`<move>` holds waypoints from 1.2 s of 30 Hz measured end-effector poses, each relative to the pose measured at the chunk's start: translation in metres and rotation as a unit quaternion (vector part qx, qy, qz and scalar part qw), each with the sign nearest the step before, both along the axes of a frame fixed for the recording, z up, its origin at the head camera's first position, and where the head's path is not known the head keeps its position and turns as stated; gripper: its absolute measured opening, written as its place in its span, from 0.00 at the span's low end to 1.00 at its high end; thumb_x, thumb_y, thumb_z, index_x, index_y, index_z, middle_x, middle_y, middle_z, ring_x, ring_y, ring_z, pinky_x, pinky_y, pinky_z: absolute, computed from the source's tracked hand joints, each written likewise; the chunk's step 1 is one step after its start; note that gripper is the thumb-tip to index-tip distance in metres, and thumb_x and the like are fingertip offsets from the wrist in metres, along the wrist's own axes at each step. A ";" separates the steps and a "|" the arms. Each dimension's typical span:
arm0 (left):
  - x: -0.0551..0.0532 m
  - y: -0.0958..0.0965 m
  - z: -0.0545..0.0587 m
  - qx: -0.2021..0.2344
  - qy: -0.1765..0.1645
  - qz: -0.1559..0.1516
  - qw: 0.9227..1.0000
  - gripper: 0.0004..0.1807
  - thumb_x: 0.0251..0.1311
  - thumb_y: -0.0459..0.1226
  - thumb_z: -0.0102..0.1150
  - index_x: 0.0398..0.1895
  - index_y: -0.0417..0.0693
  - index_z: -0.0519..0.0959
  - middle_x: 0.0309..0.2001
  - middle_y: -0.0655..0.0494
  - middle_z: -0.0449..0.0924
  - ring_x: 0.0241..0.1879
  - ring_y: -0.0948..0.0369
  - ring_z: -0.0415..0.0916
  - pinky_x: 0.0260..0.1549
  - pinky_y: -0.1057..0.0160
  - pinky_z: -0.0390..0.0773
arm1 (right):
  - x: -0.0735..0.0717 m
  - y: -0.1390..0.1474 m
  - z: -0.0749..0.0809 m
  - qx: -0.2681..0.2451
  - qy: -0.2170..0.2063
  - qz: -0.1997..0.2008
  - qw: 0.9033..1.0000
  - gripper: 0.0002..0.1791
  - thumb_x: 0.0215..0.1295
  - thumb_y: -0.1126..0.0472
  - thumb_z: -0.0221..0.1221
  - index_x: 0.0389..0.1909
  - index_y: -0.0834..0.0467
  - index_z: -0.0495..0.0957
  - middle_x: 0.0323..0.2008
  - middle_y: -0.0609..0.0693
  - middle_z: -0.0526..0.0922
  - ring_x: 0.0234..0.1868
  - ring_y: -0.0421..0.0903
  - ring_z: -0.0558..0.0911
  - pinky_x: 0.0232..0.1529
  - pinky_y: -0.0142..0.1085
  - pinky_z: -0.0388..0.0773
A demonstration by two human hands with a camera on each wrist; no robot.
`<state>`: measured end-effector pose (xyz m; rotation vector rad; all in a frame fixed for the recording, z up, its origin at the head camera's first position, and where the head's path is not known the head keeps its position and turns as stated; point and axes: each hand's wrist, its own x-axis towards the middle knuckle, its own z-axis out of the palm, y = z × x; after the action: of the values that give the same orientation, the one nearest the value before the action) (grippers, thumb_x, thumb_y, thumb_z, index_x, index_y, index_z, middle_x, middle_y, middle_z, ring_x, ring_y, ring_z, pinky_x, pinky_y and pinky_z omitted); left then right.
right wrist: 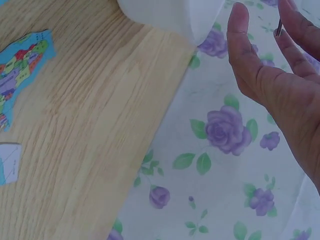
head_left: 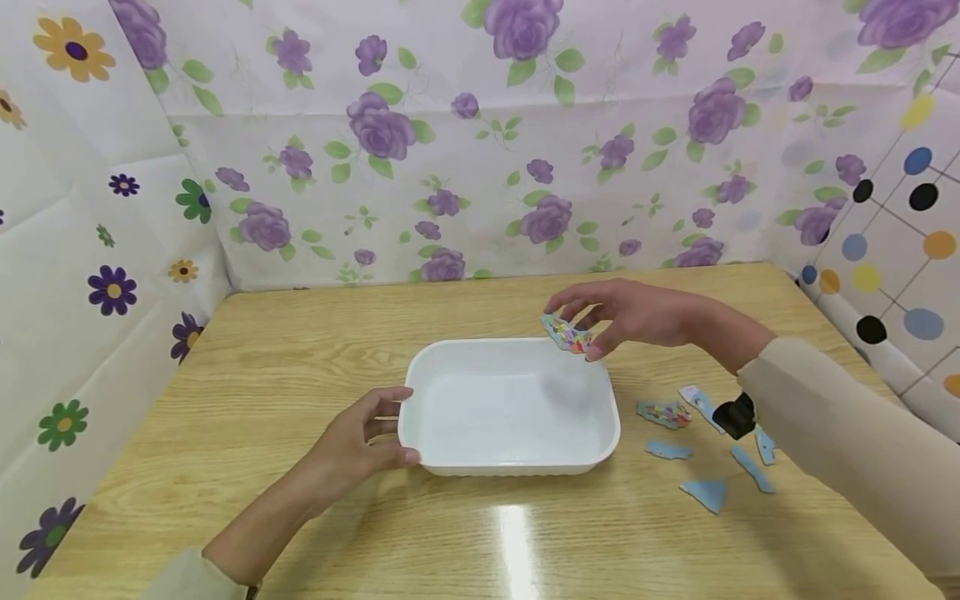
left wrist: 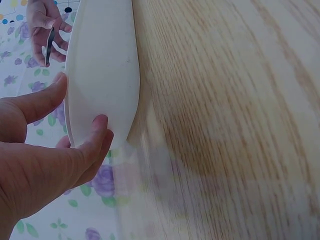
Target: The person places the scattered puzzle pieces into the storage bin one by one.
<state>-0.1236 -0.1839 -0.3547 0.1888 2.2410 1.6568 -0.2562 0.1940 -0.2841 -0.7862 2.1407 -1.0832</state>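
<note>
Head view: right hand [head_left: 637, 315]'s fingers pinch one lifted map piece [head_left: 564, 335] at the tray [head_left: 510, 468]'s far-right corner; six pieces [head_left: 662, 414] (untouched) lie right of the tray, left hand [head_left: 348, 450] gripping its left end.

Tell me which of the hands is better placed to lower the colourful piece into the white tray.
Probably the right hand: it already pinches the colourful piece near the far right corner of the white tray. The left hand is holding the tray's left end.
</note>
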 end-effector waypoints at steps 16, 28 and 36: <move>0.000 0.000 0.001 -0.001 0.000 -0.004 1.000 0.41 0.51 0.36 0.72 0.68 0.48 0.61 0.60 0.45 0.68 0.61 0.49 0.69 0.51 0.57 0.79 | -0.003 -0.041 0.009 -0.014 -0.003 0.039 0.999 0.37 0.56 0.64 0.69 0.67 0.49 0.65 0.62 0.54 0.68 0.62 0.54 0.70 0.55 0.45 0.77; 0.000 0.000 0.000 -0.001 0.000 -0.004 1.000 0.42 0.51 0.35 0.72 0.69 0.45 0.60 0.61 0.42 0.67 0.61 0.46 0.68 0.51 0.57 0.79 | -0.002 -0.066 0.000 -0.050 -0.038 0.060 0.996 0.37 0.54 0.67 0.69 0.65 0.55 0.67 0.61 0.58 0.69 0.61 0.57 0.70 0.52 0.45 0.79; 0.000 0.001 0.001 -0.002 -0.003 0.000 1.000 0.42 0.52 0.33 0.71 0.69 0.45 0.60 0.61 0.42 0.67 0.61 0.46 0.68 0.51 0.57 0.79 | -0.001 -0.071 -0.007 -0.040 -0.047 0.055 0.997 0.37 0.53 0.68 0.70 0.65 0.55 0.67 0.62 0.56 0.68 0.62 0.56 0.70 0.53 0.44 0.79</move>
<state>-0.1238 -0.1832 -0.3541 0.1824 2.2407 1.6510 -0.2573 0.1230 -0.2912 -0.8616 1.9636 -1.1319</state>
